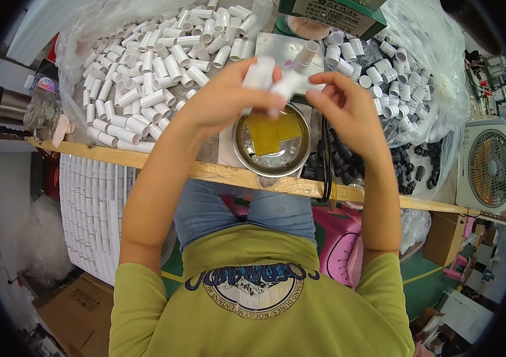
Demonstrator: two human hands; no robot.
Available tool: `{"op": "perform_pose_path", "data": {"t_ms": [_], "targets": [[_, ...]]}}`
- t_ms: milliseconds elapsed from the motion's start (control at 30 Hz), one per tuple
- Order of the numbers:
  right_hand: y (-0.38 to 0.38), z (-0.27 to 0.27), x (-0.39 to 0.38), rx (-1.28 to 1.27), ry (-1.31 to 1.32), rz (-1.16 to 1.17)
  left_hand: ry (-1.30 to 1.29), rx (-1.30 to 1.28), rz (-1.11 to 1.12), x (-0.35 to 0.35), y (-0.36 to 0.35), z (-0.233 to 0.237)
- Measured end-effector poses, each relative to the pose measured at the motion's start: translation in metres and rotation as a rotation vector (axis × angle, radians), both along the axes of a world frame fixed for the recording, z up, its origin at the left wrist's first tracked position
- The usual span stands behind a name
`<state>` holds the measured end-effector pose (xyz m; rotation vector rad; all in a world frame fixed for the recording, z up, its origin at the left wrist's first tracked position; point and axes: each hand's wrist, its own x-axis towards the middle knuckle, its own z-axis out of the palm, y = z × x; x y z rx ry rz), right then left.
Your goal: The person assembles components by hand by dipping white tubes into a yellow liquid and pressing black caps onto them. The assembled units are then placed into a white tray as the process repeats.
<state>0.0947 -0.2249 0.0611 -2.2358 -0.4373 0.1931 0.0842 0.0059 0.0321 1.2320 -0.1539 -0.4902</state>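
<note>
Forearms (161, 166) angle inward, left hand (220, 98) gripping blurred white pieces (260, 77), right hand (348, 107) curled, its grip unclear.

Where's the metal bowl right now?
In the head view, the metal bowl sits centrally by the wooden edge, with white tubes left and black pieces right.

Plain white on the tubes (177, 55) at far left, black on the small fittings (341, 169) at right. Yellow on the blocks (264, 138) amid silver. Lime green on the shirt (217, 339) (dark blue lettering across its front), black seed marks over pink on the stool (341, 247).
</note>
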Motion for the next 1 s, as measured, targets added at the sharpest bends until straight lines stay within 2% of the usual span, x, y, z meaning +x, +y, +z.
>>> {"op": "perform_pose_path", "data": {"t_ms": [67, 100, 200, 233, 300, 333, 367, 400, 467, 600, 633, 667, 700, 733, 800, 867, 967, 1000], "targets": [[0.004, -0.004, -0.030, 0.573, 0.210, 0.262, 0.109, -0.132, -0.147, -0.024, 0.003, -0.001], [0.007, -0.012, -0.040, 0.701, 0.317, 0.349, 0.164, -0.197, -0.221, -0.034, 0.002, -0.001], [0.003, -0.026, -0.053, 0.411, 0.134, 0.249, -0.372, 0.313, -0.046, -0.059, -0.010, 0.000], [0.005, -0.030, -0.058, 0.450, 0.185, 0.154, -0.418, 0.492, 0.133, -0.071, -0.023, 0.012], [0.012, -0.034, -0.070, 0.522, 0.286, -0.027, -0.845, 0.740, 0.300, -0.081, -0.035, -0.001], [0.013, -0.032, -0.074, 0.520, 0.284, -0.029, -1.058, 0.865, 0.387, -0.084, -0.036, -0.006], [0.014, -0.028, -0.078, 0.520, 0.283, -0.031, -1.038, 0.866, 0.376, -0.087, -0.034, -0.006], [0.015, -0.025, -0.081, 0.520, 0.281, -0.036, -0.835, 0.739, 0.307, -0.091, -0.031, -0.001], [0.006, -0.021, -0.080, 0.462, 0.022, 0.219, -0.432, 0.473, 0.172, -0.100, -0.025, 0.011], [0.004, -0.012, -0.085, 0.434, -0.331, 0.617, -0.072, 0.058, -0.057, -0.111, -0.012, 0.006], [0.005, -0.007, -0.087, 0.397, -0.341, 0.606, 0.016, -0.048, -0.111, -0.114, -0.010, 0.006], [0.005, -0.009, -0.092, 0.349, -0.256, 0.478, 0.102, -0.154, -0.165, -0.117, -0.008, 0.006], [0.006, -0.014, -0.097, 0.297, -0.170, 0.349, -0.318, 0.211, 0.027, -0.123, -0.015, 0.008], [0.007, -0.020, -0.102, 0.242, -0.083, 0.218, -0.569, 0.415, 0.131, -0.128, -0.021, 0.006], [0.011, -0.024, -0.106, 0.388, 0.275, 0.075, -1.066, 0.834, 0.350, -0.136, -0.032, -0.005], [0.017, -0.022, -0.111, 0.559, 0.558, 0.016, -1.057, 0.792, 0.407, -0.145, -0.036, -0.010], [0.005, -0.029, -0.100, 0.372, 0.401, 0.219, -0.934, 0.791, 0.417, -0.167, -0.022, -0.014], [-0.004, -0.020, -0.088, 0.250, 0.208, 0.201, -0.795, 0.830, 0.472, -0.176, -0.011, -0.014]]}}
